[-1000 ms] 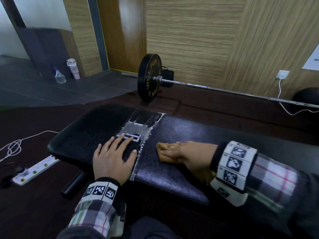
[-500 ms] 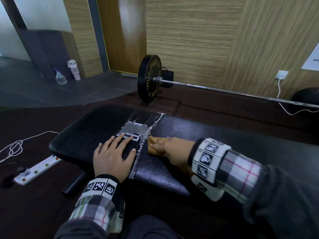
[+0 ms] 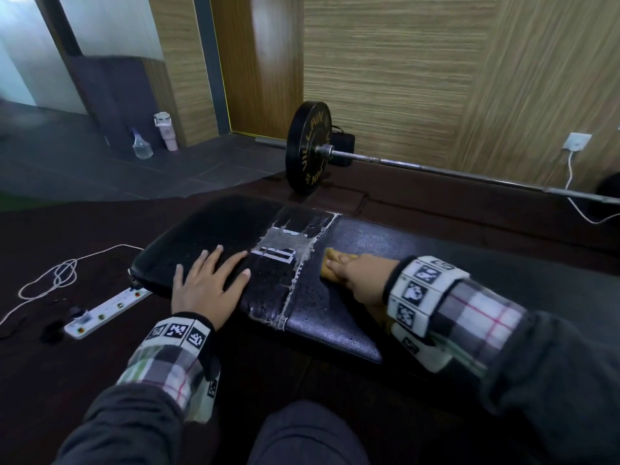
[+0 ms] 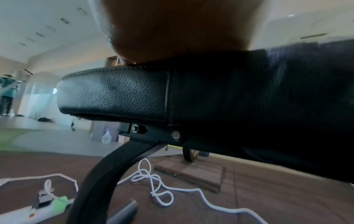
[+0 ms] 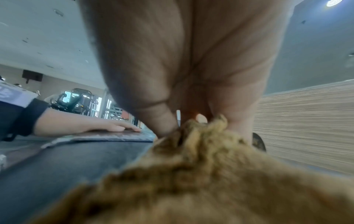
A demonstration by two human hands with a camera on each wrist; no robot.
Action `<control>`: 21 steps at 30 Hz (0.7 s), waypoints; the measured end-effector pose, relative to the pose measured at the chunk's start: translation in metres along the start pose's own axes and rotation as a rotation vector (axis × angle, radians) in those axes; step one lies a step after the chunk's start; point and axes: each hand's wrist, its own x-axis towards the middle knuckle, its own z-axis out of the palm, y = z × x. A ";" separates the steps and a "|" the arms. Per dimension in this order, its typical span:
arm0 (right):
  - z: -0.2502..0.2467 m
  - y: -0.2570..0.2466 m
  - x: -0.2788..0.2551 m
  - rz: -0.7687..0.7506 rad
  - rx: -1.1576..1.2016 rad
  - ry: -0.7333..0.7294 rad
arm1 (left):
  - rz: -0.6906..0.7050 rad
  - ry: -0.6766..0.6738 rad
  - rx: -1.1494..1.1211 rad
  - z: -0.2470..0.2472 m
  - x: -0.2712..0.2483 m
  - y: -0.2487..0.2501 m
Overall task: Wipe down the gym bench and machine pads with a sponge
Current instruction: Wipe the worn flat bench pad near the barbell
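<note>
- The black padded gym bench (image 3: 385, 243) runs across the middle of the head view, low over a dark floor; a band of worn grey tape (image 3: 285, 250) crosses its top.
- A barbell (image 3: 436, 169) lies on the floor beyond the bench, its black plate (image 3: 307, 146) standing near the wood-panelled wall.
- The left hand (image 3: 206, 285) lies flat on the pad left of the tape, fingers spread and straight, holding nothing.
- The right hand (image 3: 360, 275) presses down on the pad just right of the tape, fingers bent over the sponge.
- The tan sponge (image 3: 330, 266) sits under the right hand, touching the bench; the right wrist view shows it bunched beneath the palm.
- A white power strip (image 3: 107, 308) with a coiled cord (image 3: 50, 280) lies on the floor left of the bench.
- A spray bottle (image 3: 141, 146) and a pale tumbler (image 3: 166, 130) stand by the far wall.
</note>
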 end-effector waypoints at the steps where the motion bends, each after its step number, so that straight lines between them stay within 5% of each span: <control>1: -0.002 -0.013 0.004 -0.025 0.006 0.003 | 0.007 0.004 0.002 0.001 0.000 -0.001; 6: 0.004 -0.060 -0.017 -0.164 0.004 -0.054 | 0.006 0.056 -0.030 0.004 0.000 -0.001; 12: 0.033 -0.027 -0.063 -0.191 0.124 -0.072 | -0.002 0.041 -0.039 0.004 0.000 -0.001; 17: 0.033 0.015 -0.038 -0.145 0.104 -0.051 | -0.029 -0.017 -0.049 0.001 0.000 0.000; 21: 0.014 -0.005 -0.008 -0.188 0.022 -0.054 | -0.068 -0.032 -0.008 -0.001 0.001 0.005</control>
